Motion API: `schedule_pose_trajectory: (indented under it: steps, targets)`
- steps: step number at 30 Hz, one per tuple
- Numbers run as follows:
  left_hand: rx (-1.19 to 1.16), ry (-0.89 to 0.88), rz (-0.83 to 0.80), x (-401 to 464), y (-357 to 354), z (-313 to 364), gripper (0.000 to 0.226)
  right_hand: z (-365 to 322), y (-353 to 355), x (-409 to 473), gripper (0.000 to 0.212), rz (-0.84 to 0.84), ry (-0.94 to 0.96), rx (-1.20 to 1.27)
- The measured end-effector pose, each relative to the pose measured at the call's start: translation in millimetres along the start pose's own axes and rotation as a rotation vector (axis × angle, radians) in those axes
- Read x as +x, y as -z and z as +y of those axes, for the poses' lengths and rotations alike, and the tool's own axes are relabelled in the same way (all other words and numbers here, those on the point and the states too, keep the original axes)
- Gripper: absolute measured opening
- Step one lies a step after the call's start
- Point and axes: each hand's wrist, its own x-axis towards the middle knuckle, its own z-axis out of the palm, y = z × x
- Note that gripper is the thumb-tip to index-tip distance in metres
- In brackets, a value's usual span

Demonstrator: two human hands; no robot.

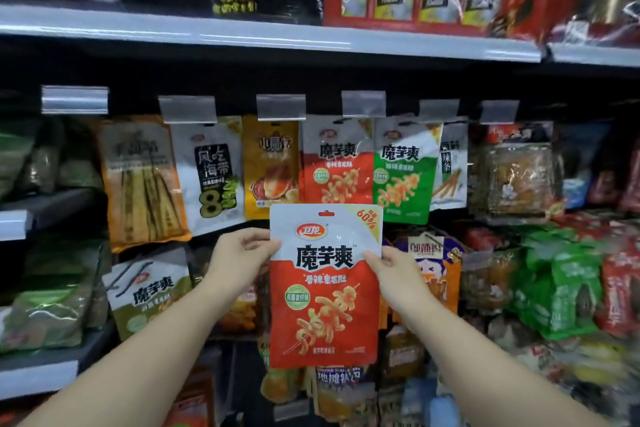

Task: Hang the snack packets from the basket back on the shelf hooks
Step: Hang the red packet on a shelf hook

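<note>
Both hands, left (239, 253) and right (391, 269), pinch the red packet's (325, 291) side edges, upright below the hooks; likely light, floppy, slick, so best gripped near its top hole

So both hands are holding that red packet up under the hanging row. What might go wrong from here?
1. The red packet is pinched only at its upper edges by the left hand and right hand; that grip might slip.
2. Its hang hole is small, so it may miss the hook.
3. The similar green packet hangs right beside the matching red hanging packet; it might end up on the wrong hook.
</note>
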Motion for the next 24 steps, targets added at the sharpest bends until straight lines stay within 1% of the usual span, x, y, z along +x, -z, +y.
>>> schedule_pose_trajectory:
  steps: [3, 6, 9, 11, 13, 15, 19, 20, 22, 24]
  targets:
    - [0.019, -0.058, 0.025, 28.9, -20.8, 15.1, 0.002, -7.9, 13.7, 39.3, 0.023, 0.045, 0.066, -0.039]
    - [-0.026, -0.098, 0.078, 56.6, -45.2, 30.2, 0.001, -21.1, 30.3, 79.4, 0.024, 0.06, 0.122, -0.018]
    - [-0.053, -0.136, 0.143, 83.6, -67.5, 48.2, 0.005, -30.0, 45.9, 115.5, 0.033, 0.067, 0.196, -0.026]
    - [-0.089, -0.132, 0.184, 100.1, -79.3, 57.8, 0.004, -38.3, 54.3, 136.0, 0.024, 0.069, 0.246, -0.012]
    - [-0.128, -0.136, 0.218, 114.5, -88.6, 66.6, 0.006, -47.7, 61.7, 153.9, 0.025, 0.076, 0.281, 0.0]
    - [-0.157, -0.153, 0.237, 125.6, -95.5, 74.8, 0.011, -53.6, 66.4, 171.6, 0.033, 0.079, 0.314, 0.016]
    - [-0.187, -0.178, 0.25, 141.4, -101.2, 87.4, 0.02, -66.1, 68.3, 192.9, 0.026, 0.082, 0.321, 0.061]
    - [-0.195, -0.184, 0.248, 145.1, -101.5, 89.2, 0.019, -67.7, 67.3, 196.6, 0.029, 0.079, 0.322, 0.067]
    - [-0.204, -0.192, 0.256, 151.3, -102.4, 92.5, 0.015, -67.3, 64.8, 203.3, 0.043, 0.054, 0.326, 0.08]
    - [-0.205, -0.183, 0.26, 157.4, -104.5, 94.4, 0.014, -65.1, 63.9, 210.6, 0.046, 0.036, 0.311, 0.084]
